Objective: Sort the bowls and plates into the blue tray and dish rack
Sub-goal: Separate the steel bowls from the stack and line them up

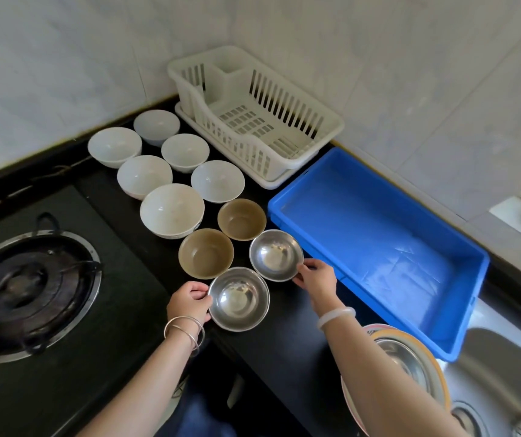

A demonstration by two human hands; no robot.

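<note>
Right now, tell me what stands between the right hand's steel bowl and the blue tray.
Nothing visible does. The right hand holds the steel bowl by its rim beside the blue tray; only the tray's own wall rises between them.

Both bare forearms come in from the bottom edge and angle up toward the middle. The left hand [190, 302] is back-up with its fingers curled onto the left rim of the near bowl [238, 299]. The right hand [316, 279] reaches a bit further out, wrist turned left, with thumb and fingers pinching the right rim of the far bowl [276, 255].
</note>
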